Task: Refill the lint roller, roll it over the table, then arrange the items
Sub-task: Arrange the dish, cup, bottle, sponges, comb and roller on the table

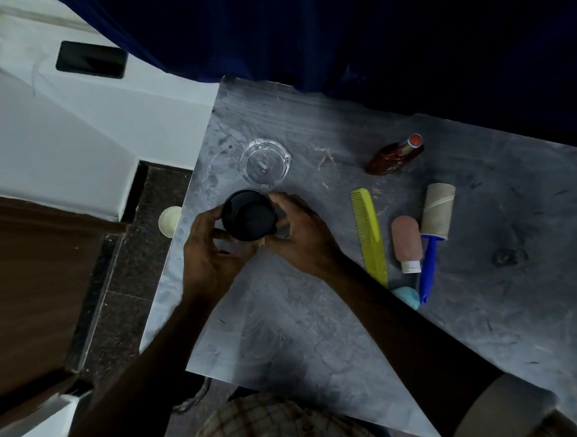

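Note:
A black cup (248, 219) stands upright near the left edge of the grey table (308, 319). My left hand (208, 257) wraps its near left side and my right hand (299, 234) grips its right side. The lint roller (437, 214), a brownish roll on a blue handle (428, 269), lies at the right. Beside it lie a pink bottle with a white cap (407, 243) and a yellow comb (370, 234). A light blue object (408, 295) shows partly from under my right forearm.
A clear glass ashtray (265, 162) sits just beyond the cup. A dark brown bottle with an orange cap (394, 156) lies at the far right. Lint strands (323, 156) are scattered on the table. A black phone (91, 59) rests on the white bed at left.

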A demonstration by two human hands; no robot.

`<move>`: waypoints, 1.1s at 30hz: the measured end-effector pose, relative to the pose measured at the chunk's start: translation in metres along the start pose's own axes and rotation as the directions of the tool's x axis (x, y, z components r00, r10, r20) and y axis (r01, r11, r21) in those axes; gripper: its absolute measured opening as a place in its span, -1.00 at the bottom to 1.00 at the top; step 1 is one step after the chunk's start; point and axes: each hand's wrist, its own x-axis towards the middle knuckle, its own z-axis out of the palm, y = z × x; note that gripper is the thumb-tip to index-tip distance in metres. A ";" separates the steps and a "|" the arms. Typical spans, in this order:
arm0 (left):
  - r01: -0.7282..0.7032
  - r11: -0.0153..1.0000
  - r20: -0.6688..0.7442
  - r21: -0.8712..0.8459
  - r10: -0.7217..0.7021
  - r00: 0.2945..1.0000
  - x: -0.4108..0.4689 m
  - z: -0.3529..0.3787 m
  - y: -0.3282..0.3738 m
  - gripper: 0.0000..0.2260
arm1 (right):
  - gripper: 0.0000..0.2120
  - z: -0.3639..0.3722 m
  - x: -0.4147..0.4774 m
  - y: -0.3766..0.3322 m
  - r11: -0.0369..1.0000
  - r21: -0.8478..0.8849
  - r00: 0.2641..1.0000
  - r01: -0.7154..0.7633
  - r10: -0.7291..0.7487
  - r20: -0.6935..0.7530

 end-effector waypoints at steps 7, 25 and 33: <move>-0.016 1.000 -0.011 0.022 0.016 1.000 -0.003 0.001 0.000 -0.29 | -0.25 -0.009 -0.004 0.005 0.999 0.029 0.999 -0.018 0.017 0.032; 0.101 0.990 0.353 -0.097 -0.061 0.934 -0.091 0.081 0.075 -0.73 | -0.57 -0.117 -0.052 0.094 0.949 0.210 0.888 -0.237 0.299 -0.348; -0.107 0.965 0.308 -0.241 0.180 0.934 0.017 0.170 0.133 -0.61 | -0.69 -0.168 -0.024 0.099 0.967 0.133 0.800 -0.215 0.253 -0.544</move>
